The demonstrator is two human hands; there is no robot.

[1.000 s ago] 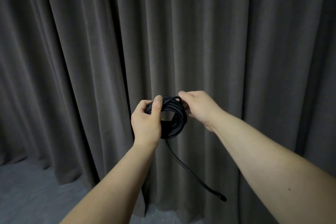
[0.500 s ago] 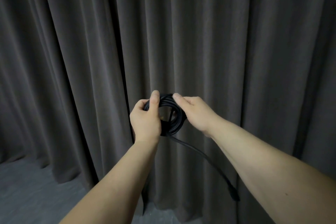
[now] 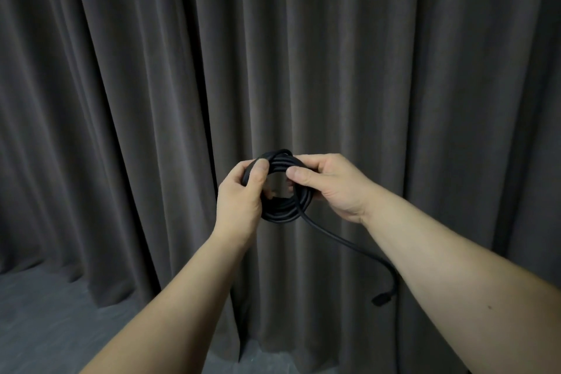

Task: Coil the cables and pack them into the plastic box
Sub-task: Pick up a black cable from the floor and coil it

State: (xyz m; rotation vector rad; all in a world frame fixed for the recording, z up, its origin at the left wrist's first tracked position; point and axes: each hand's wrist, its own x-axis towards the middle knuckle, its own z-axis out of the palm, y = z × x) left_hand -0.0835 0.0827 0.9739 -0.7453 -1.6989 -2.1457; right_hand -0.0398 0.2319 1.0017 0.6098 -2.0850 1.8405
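A black cable (image 3: pixel 280 212) is wound into a small coil held up in front of me. My left hand (image 3: pixel 243 200) grips the coil's left side, thumb laid over the loops. My right hand (image 3: pixel 331 185) grips the right side, thumb on top and fingers curled behind. A loose tail of the cable runs down to the right from the coil, passes behind my right forearm and ends in a dark plug (image 3: pixel 383 299) hanging in the air. No plastic box is in view.
A dark grey pleated curtain (image 3: pixel 303 55) fills the whole background. A strip of grey carpeted floor (image 3: pixel 45 322) shows at the lower left.
My right hand has shifted round onto the coil's right side, its thumb now on top. The loose tail has swung to the right and its plug has risen beside my right forearm.
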